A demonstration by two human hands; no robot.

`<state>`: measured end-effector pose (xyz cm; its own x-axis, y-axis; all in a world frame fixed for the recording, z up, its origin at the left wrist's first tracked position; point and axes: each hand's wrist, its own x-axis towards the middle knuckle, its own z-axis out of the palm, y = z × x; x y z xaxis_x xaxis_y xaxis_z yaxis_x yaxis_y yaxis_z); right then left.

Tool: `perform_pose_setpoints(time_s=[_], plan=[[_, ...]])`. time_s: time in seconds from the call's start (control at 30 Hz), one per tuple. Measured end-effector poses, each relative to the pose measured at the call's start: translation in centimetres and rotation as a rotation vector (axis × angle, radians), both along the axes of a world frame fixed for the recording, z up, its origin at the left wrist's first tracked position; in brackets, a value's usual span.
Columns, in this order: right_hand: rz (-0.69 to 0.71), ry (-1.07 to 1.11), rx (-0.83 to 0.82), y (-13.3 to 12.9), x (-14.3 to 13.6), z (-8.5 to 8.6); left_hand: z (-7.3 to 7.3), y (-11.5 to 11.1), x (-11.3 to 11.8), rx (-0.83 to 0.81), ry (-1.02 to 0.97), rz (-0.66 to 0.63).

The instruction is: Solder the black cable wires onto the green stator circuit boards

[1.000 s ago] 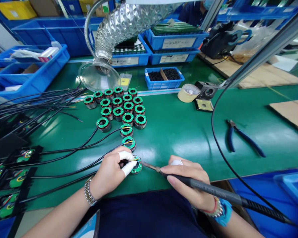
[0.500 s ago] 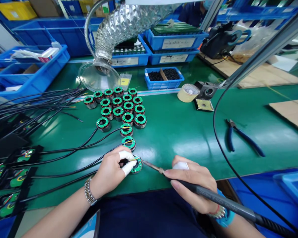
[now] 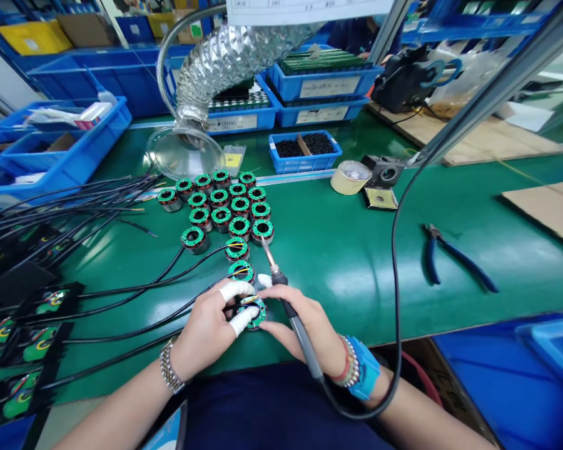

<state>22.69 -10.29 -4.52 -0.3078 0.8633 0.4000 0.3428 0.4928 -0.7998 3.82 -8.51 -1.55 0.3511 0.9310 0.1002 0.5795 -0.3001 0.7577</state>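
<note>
My left hand (image 3: pixel 211 322), white covers on its thumb and forefinger, pinches the end of a black cable (image 3: pixel 122 356) over a motor stator (image 3: pixel 261 317) with a green ring-shaped board on top. Thin coloured wires lie across that board. In my right hand (image 3: pixel 316 322) is a soldering iron (image 3: pixel 301 334), its tip pointing up and away towards the stator group. The right thumb and a finger reach the right side of the same stator. Just beyond stand two stators with wires on them, one of them this wired stator (image 3: pixel 241 271).
Several more stators (image 3: pixel 221 217) stand grouped behind. A clear fume hood (image 3: pixel 187 156) hangs over the back left. Blue-handled cutters (image 3: pixel 464 265) lie at the right, and a tape roll (image 3: pixel 350 178) and a blue box (image 3: pixel 306 162) stand farther back. Cables run in from the left.
My right hand has moved left to the stator, and the soldering iron has swung from pointing at the board to pointing up and away. My left hand stays in place.
</note>
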Motion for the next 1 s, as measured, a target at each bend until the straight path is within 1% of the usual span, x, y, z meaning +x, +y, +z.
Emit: perform_pose_setpoints(time_s=[0.17,0.33,0.4,0.47,0.57,0.63,0.73,0.83,0.9,1.0], plan=[[-0.012,0.004,-0.012,-0.1,0.0,-0.4,-0.3,0.1,0.1,0.134,0.018,-0.001],[-0.028,0.002,-0.019,-0.2,0.0,-0.5,0.1,0.1,0.2,0.206,0.010,0.027],[-0.038,-0.001,-0.027,-0.3,-0.1,-0.6,0.3,0.0,0.2,0.186,0.024,0.046],[-0.047,0.000,-0.029,-0.3,-0.3,-0.6,0.4,-0.2,0.2,0.115,0.021,0.044],[-0.053,0.004,-0.024,-0.3,-0.4,-0.5,0.5,-0.2,0.3,0.002,0.000,0.005],[-0.058,0.008,-0.013,-0.3,-0.3,-0.4,0.6,0.1,0.2,-0.027,0.002,-0.036],[-0.088,0.024,0.026,-0.5,0.3,0.1,0.9,0.4,-0.1,-0.035,0.009,-0.126],[-0.136,0.033,0.086,-0.9,1.6,1.1,1.0,0.6,-0.4,-0.012,0.028,-0.197],[-0.139,0.026,0.143,-1.1,2.5,2.0,0.9,0.6,-0.5,0.013,0.038,-0.207],[-0.102,0.024,0.235,-1.3,3.8,3.3,0.7,0.5,-0.4,0.025,0.027,-0.200]])
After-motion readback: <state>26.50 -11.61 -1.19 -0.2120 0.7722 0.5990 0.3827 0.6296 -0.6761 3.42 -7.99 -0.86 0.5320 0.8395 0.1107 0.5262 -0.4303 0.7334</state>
